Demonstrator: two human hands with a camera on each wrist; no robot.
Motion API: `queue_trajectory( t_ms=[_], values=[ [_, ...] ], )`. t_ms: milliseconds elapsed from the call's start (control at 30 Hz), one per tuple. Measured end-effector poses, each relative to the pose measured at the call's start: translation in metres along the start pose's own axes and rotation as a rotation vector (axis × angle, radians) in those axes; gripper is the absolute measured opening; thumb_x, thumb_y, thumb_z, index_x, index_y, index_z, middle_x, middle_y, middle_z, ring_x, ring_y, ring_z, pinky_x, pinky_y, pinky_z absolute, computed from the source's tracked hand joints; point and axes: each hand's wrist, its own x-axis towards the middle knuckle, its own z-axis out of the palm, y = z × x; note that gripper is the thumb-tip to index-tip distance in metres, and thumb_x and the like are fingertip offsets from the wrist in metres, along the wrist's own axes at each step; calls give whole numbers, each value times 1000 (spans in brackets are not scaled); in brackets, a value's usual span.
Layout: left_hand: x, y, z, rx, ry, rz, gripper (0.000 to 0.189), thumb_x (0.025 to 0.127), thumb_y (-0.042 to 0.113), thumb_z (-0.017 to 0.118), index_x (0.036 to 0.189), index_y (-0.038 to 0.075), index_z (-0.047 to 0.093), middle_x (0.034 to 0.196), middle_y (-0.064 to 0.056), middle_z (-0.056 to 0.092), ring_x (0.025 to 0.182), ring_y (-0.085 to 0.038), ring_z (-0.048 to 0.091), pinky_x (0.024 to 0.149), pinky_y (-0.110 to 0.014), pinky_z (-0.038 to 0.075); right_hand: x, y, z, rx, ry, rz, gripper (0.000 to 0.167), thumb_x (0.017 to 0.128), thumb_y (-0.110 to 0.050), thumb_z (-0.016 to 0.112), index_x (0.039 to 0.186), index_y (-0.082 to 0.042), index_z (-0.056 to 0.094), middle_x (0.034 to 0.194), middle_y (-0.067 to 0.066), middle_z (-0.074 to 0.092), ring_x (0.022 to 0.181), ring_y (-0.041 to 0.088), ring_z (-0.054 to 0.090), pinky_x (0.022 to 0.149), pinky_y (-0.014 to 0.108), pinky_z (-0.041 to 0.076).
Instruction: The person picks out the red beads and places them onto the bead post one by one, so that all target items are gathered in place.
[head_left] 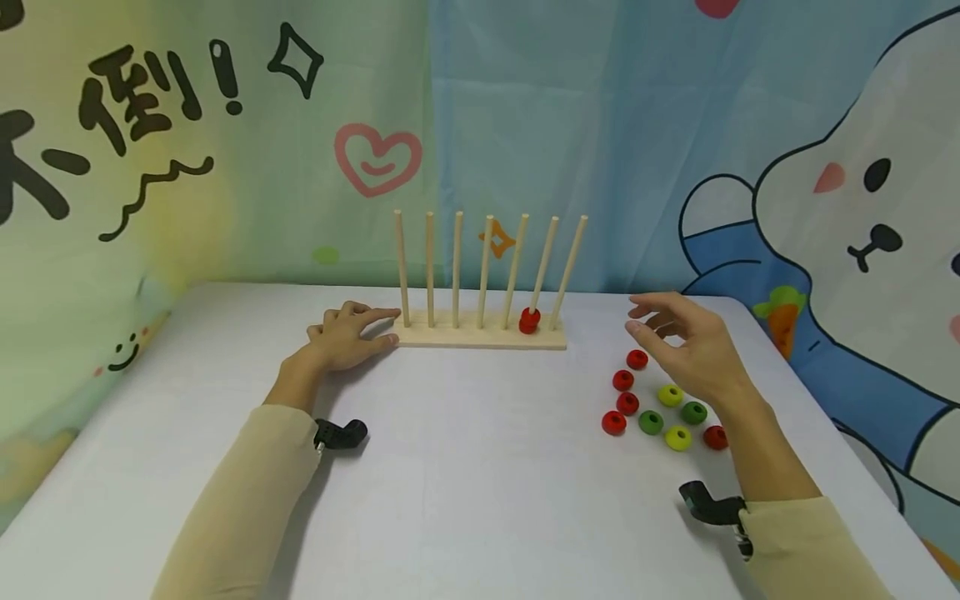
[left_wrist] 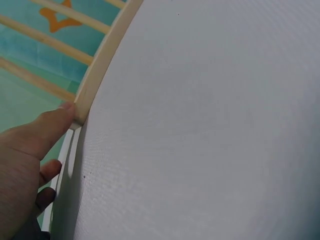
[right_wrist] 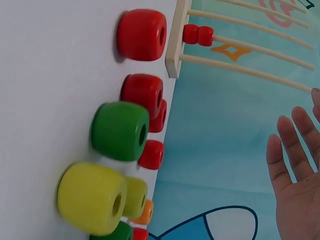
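Touching the left end of the wooden peg rack (head_left: 480,337) mid-frame with the left hand (head_left: 341,337), thumb and forefinger spread, while hovering with the right hand (head_left: 690,343), thumb and fingers parted, near loose beads (head_left: 651,423) right of centre.

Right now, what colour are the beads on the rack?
Both beads are red, seen best in the right wrist view.
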Motion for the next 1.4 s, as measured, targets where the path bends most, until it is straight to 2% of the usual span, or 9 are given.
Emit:
queue_trajectory(
  t_ms=[367, 633, 967, 1233, 1400],
  values=[
    [3, 0, 6, -2, 9, -3, 62, 100, 63, 49, 157, 40, 41, 160, -15, 28, 139, -49, 26, 97, -67, 24, -21, 12, -13, -49, 2, 34, 39, 95, -7, 73, 133, -11, 66, 108, 7, 73, 91, -6, 57, 81, 7, 45],
    [1, 2, 3, 19, 17, 4, 62, 101, 61, 49, 158, 38, 41, 160, -16, 29, 140, -49, 27, 97, -68, 26, -35, 21, -18, -75, -27, 91, 38, 97, -13, 73, 134, -12, 66, 108, 8, 73, 90, -8, 55, 81, 5, 43],
    [2, -2, 0, 24, 15, -4, 62, 101, 62, 49, 158, 38, 41, 160, -16, 29, 139, -48, 27, 97, -67, 25, -55, 35, -21, -106, -16, 135, 37, 94, -12, 76, 130, -10, 67, 106, 9, 73, 93, -12, 52, 81, 3, 41],
    [0, -2, 0, 20, 19, -8, 61, 101, 61, 50, 157, 38, 41, 160, -15, 29, 140, -47, 27, 98, -66, 25, -63, 42, -29, -128, -84, 185, 38, 94, -17, 77, 129, -8, 66, 118, 14, 71, 93, -15, 51, 79, 3, 42],
    [0, -2, 2, 6, 12, -3, 61, 101, 62, 50, 157, 39, 41, 160, -15, 29, 140, -47, 27, 98, -66, 25, -66, 46, -37, -143, -127, 204, 36, 93, -20, 78, 124, -6, 67, 116, 14, 70, 91, -16, 50, 78, 4, 43]
  ],
)
